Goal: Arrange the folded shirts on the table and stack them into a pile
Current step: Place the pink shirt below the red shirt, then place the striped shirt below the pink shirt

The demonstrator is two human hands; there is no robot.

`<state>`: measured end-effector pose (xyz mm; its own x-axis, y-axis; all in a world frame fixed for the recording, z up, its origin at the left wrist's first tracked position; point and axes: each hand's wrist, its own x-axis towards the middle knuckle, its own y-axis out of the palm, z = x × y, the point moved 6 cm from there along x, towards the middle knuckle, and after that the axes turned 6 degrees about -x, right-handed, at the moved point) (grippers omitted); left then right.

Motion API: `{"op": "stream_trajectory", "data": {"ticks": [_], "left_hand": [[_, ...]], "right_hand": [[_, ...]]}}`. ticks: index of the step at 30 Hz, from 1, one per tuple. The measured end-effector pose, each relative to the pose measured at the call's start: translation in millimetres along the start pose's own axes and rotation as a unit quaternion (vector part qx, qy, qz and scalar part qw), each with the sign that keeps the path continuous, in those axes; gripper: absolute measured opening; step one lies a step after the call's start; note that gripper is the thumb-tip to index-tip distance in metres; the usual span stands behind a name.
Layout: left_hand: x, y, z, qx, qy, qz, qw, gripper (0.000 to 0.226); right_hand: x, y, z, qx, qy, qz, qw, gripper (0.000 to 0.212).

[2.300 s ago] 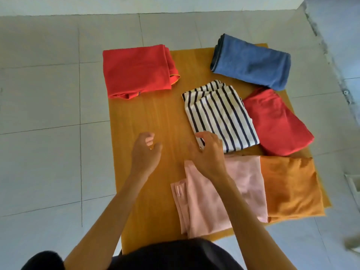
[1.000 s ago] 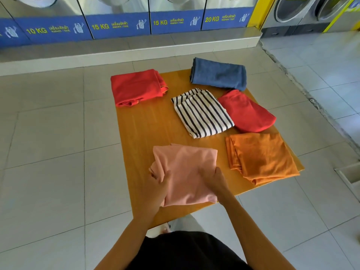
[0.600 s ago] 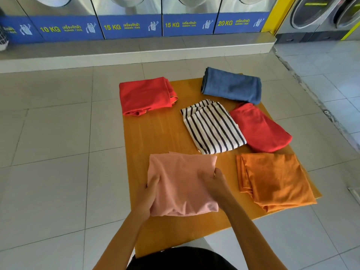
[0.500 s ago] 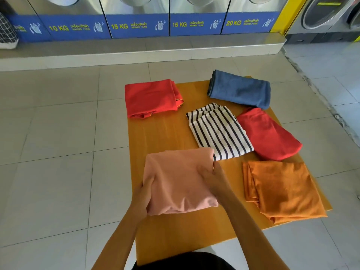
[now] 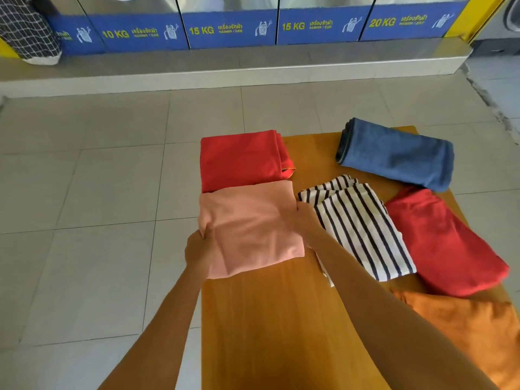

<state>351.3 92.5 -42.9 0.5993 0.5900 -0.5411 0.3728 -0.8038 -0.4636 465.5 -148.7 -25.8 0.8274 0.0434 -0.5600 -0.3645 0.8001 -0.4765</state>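
I hold a folded pink shirt [image 5: 250,226] above the table's left side, its far edge overlapping the near edge of a folded red shirt [image 5: 239,159]. My left hand [image 5: 198,249] grips its near left corner and my right hand [image 5: 305,216] grips its right edge. To the right lie a black-and-white striped shirt [image 5: 363,226], a second red shirt [image 5: 441,240], a blue shirt [image 5: 396,153] at the far right and an orange shirt [image 5: 464,330] at the near right.
The shirts rest on a small orange-brown wooden table [image 5: 270,319] standing on pale floor tiles. A raised ledge [image 5: 225,71] with a row of washing machines runs along the back. A checked bag [image 5: 25,29] stands at the far left on it.
Both hands took hold of the pink shirt at the table's near edge, lifted it and carried it forward and left. Its far edge now overlaps the red shirt at the far left.
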Motion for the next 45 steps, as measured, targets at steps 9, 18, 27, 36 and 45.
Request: {"op": "stream_trajectory", "data": {"ticks": [9, 18, 27, 36, 45], "left_hand": [[3, 6, 1, 0.031, 0.044, -0.103, 0.993, 0.042], [-4, 13, -7, 0.109, 0.106, -0.148, 0.977, 0.059], [-54, 93, -95, 0.136, 0.283, -0.039, 0.949, 0.065], [-64, 246, -154, 0.269, 0.415, 0.174, 0.852, 0.045], [-57, 262, -122, 0.325, 0.305, 0.227, 0.866, 0.092]], "right_hand": [[17, 7, -13, -0.071, 0.004, -0.051, 0.996, 0.035], [-32, -34, -14, 0.033, 0.002, -0.140, 0.990, 0.016], [-124, -98, -144, 0.160, 0.181, -0.351, 0.904, 0.043], [-114, -76, -171, 0.346, 0.213, -0.251, 0.879, 0.008], [-99, -106, -179, 0.410, 0.158, -0.183, 0.879, 0.046]]}}
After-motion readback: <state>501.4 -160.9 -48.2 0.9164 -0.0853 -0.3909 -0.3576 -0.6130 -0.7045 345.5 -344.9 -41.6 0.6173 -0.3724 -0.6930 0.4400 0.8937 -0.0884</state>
